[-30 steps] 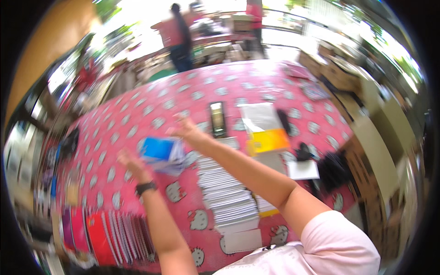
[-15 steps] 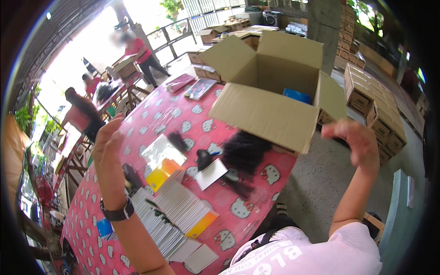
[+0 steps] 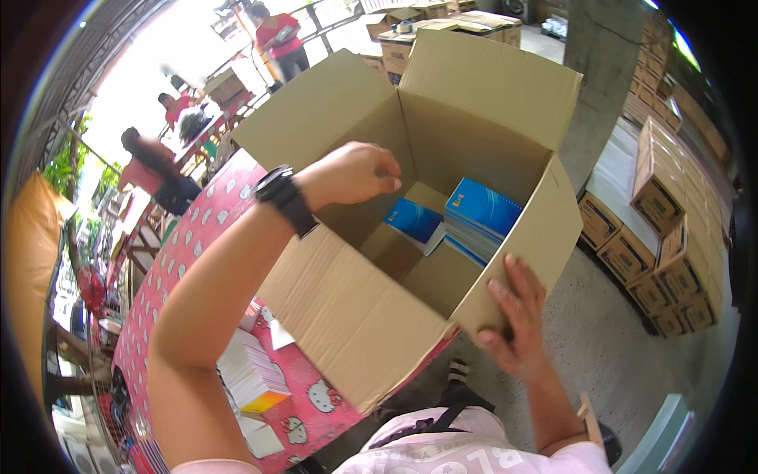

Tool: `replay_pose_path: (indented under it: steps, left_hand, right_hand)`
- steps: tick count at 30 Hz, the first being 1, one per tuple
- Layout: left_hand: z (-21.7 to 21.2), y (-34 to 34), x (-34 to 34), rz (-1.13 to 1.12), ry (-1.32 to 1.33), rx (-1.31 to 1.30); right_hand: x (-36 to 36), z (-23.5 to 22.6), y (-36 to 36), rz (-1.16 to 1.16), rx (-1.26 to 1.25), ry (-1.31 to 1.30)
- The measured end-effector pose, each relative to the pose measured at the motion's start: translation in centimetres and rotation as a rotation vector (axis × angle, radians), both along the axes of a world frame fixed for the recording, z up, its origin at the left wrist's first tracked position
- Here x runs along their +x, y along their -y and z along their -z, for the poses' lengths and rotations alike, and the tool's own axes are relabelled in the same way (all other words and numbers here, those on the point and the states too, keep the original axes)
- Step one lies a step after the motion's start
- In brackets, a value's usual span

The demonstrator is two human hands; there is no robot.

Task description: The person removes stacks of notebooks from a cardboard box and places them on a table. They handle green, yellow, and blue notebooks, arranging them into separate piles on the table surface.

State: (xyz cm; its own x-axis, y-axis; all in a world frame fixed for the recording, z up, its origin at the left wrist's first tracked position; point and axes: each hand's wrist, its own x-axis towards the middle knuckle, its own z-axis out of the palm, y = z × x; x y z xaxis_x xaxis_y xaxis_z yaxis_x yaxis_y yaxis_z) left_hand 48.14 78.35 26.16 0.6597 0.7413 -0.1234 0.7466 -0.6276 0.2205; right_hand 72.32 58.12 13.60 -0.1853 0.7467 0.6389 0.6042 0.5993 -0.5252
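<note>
A large open cardboard box [image 3: 339,316] stands tilted at the table's right side, its flaps spread outward. Inside lie a stack of blue-covered spiral notebooks [image 3: 483,207] and, to its left, a lower pile topped by another blue notebook [image 3: 416,220]. Above the box's opening hangs my left hand [image 3: 357,171], wearing a black wristwatch. Its fingers are loosely bent and apart, with nothing seen in them. My right hand [image 3: 517,320] rests on the right flap, fingers spread against the cardboard.
The table has a pink patterned cover [image 3: 322,395]; a row of white-paged booklets [image 3: 251,371] sits on it, partly behind my left arm. Stacked cartons [image 3: 671,245] stand on the floor at right. A concrete pillar [image 3: 604,71] rises behind the box. Other people work at the far left.
Both raised hands have come down to the box: the left over its opening, the right onto its right flap. The box now appears nearer, with more notebooks visible inside.
</note>
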Motion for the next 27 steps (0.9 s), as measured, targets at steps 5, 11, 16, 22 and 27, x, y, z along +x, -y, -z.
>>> replay_pose_path:
  steps: [5,11,16,22,27]
  left_hand:
    - [8.3,-7.1,4.3,-0.063,-0.746,-0.130]
    - [20.0,-12.0,4.5,0.309,-0.416,-0.159]
    - [22.1,-10.3,6.4,0.269,-0.477,-0.255]
    - [24.0,-10.0,4.8,0.341,-0.671,-0.478]
    - [23.8,-8.4,3.5,0.489,-0.519,-0.273]
  right_hand:
    - [0.5,2.9,-0.7,-0.034,0.015,-0.098]
    - [0.8,4.7,-1.2,-0.145,0.073,-0.159]
    - [0.7,5.1,-1.9,-0.146,0.070,-0.276]
    - [0.7,5.1,-2.7,-0.176,0.094,-0.333]
    - [0.6,5.3,-3.0,-0.150,0.120,-0.339]
